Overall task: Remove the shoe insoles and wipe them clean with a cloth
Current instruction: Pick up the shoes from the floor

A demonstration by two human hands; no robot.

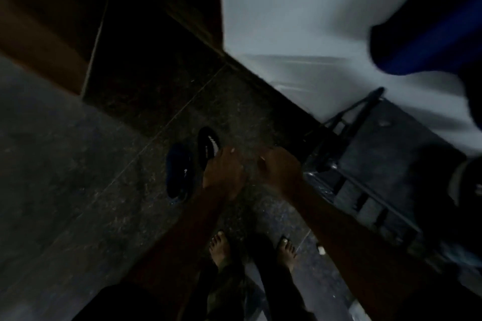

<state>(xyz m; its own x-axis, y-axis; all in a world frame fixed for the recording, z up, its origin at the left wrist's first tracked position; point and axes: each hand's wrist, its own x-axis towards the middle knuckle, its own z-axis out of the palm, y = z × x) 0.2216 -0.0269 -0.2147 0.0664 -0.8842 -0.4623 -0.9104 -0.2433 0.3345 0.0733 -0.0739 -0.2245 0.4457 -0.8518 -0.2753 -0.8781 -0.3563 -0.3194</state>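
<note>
Progress is judged as nil or very early: no insole and no cloth can be identified anywhere in the dim, blurred head view, so removal and wiping both appear to remain outstanding. Two shoes lie on the floor (65,164) side by side, just beyond the hands: a dark blue shoe (179,173) nearer the left, rounded and soft-looking, possibly fabric, and a black shoe (208,147) with a pale wavy marking along its side. Whether their insoles are in place cannot be told; the openings are too dark. The left hand (224,173) hangs over the floor with its edge overlapping the black shoe in the view; its fingers look curled downward, but contact with the shoe, or whether it holds anything, cannot be determined. The right hand (280,168) is just beside it, fingers likewise loosely bent, with nothing visibly held; its state is also uncertain in the blur. The floor is speckled stone or terrazzo in large slabs with thin joint lines, matt and dusty-looking. Bare feet (220,247) stand on it below the hands. To the right stands a dark metal rack (365,190) of slim bars against a pale smooth wall (287,21); a brown wooden panel (52,34) occupies the upper left.
</note>
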